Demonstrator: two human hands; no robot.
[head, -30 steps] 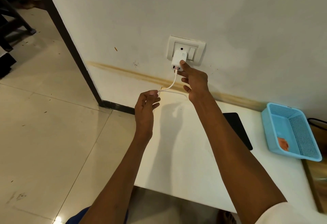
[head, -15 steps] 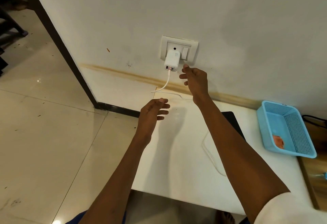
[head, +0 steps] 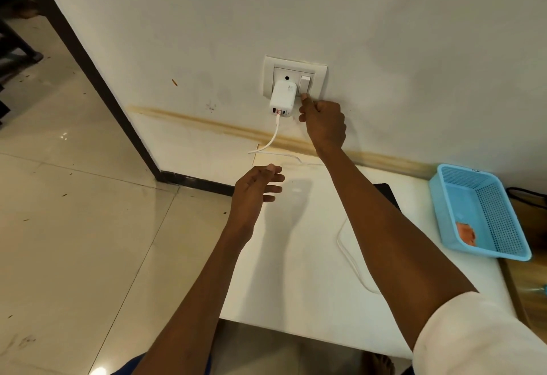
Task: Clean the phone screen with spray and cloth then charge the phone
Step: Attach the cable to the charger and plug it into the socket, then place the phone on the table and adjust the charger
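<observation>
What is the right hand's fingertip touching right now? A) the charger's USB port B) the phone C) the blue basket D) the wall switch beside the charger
D: the right hand has a fingertip at the bottom of the wall switch, just right of the plugged-in charger.

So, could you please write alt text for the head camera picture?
A person's right hand presses the wall switch beside a white charger plugged into the socket. Its cable trails onto a white table; the left hand hovers open.
</observation>
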